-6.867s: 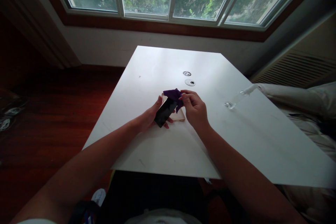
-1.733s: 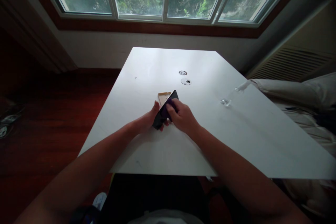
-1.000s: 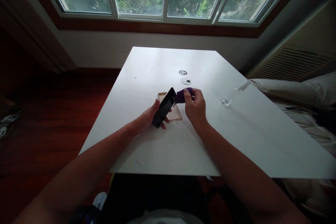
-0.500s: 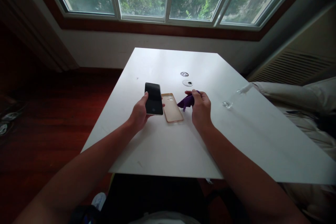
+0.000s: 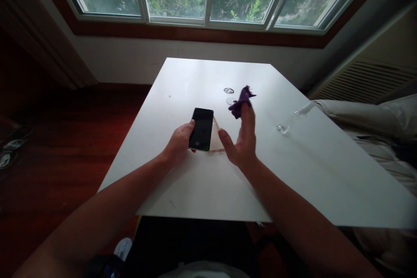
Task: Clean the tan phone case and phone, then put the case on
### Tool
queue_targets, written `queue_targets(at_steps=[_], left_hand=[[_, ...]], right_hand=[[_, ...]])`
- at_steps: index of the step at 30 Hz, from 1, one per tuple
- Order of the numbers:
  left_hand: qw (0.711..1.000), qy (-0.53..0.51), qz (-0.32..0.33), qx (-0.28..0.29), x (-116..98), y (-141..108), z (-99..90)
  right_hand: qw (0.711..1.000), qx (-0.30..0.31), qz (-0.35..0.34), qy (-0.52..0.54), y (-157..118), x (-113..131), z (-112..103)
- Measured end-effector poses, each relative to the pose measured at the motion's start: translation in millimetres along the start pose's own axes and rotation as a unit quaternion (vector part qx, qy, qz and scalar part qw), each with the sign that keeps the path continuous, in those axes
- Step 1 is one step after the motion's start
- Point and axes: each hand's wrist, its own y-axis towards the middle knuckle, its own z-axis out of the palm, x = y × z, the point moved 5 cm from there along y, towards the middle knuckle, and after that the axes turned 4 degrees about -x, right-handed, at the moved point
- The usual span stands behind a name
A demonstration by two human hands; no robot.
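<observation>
My left hand is closed round the left edge of a smartphone with a dark screen, held face up above the table. Partly hidden under the phone lies a clear, yellowish phone case. My right hand is just right of the case, fingers stretched forward and thumb well apart. A crumpled purple cloth is at its fingertips, slightly blurred; the thumb does not pinch it. Whether the cloth is wedged between fingers or loose, I cannot tell.
On the white table, two small round items, a silvery disc and a clear ring, lie behind the cloth. A transparent strip rests at the right. Pale padded fabric adjoins the table's right edge, below the window.
My left hand has brought the phone right, over the case. My right hand has opened from its pinch on the purple cloth, which is now farther forward at the fingertips.
</observation>
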Motion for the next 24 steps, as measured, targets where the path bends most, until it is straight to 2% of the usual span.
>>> queue_targets(at_steps=[3,5,7,10,12,14,16,18,20,21,22,24], left_hand=[[1.0,-0.006,-0.001,-0.004,0.0,-1.2,1.1],[1.0,-0.014,-0.007,-0.013,0.4,-1.1,0.2],[1.0,-0.017,-0.013,-0.02,0.8,-0.4,-1.0],[1.0,-0.018,-0.006,-0.022,0.0,1.6,-2.2],[0.999,-0.02,0.009,-0.034,-0.8,3.1,-3.8],[0.998,-0.028,0.022,-0.053,-0.9,4.2,-5.9],[0.997,-0.039,0.037,-0.062,-1.7,4.3,-6.9],[0.996,-0.036,0.056,-0.059,-4.1,3.5,-6.7],[0.996,-0.015,0.072,-0.052,-7.5,2.3,-6.2],[0.996,-0.001,0.079,-0.046,-9.3,1.9,-5.8],[0.995,0.015,0.086,-0.039,-11.1,1.8,-5.4],[0.994,0.055,0.094,-0.032,-13.5,2.7,-5.3]], right_hand=[[0.981,0.182,-0.064,-0.01,-6.1,7.9,19.2],[0.967,0.245,-0.074,0.003,-10.0,9.1,26.6],[0.971,0.233,-0.055,0.019,-9.0,9.2,25.5],[0.989,0.144,0.006,0.041,-3.2,7.2,15.2],[0.993,0.08,0.078,0.036,-1.4,0.0,9.4],[0.981,0.058,0.181,0.033,-4.5,-12.9,10.4],[0.948,0.102,0.293,0.069,-13.1,-26.2,21.2],[0.893,0.189,0.38,0.148,-24.4,-31.6,37.5],[0.839,0.254,0.423,0.23,-32.9,-28.4,49.9],[0.823,0.271,0.429,0.258,-35.1,-25.4,53.4],[0.816,0.277,0.428,0.273,-36.0,-22.6,55.1],[0.823,0.266,0.418,0.279,-35.8,-19.2,54.8]])
